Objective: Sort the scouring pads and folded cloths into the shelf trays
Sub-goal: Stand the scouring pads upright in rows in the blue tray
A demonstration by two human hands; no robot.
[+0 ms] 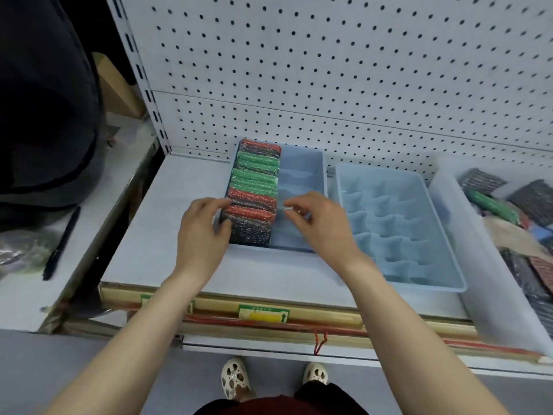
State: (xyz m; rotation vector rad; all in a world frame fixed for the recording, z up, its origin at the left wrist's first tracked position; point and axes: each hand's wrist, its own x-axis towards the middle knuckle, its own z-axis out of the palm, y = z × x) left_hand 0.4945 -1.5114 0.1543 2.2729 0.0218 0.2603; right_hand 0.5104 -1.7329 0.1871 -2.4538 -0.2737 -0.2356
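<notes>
Pads [254, 193] fill the tray [302, 205]'s left row. Your left hand [203, 232] (fingers curled) touches them; right hand [320, 223] hovers half-open, empty.

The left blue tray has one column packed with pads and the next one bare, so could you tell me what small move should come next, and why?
Probably reach the right hand over to the white bin for another scouring pad. The pad row fills its column of the left tray, both hands look empty, and loose pads remain in the bin.
</notes>
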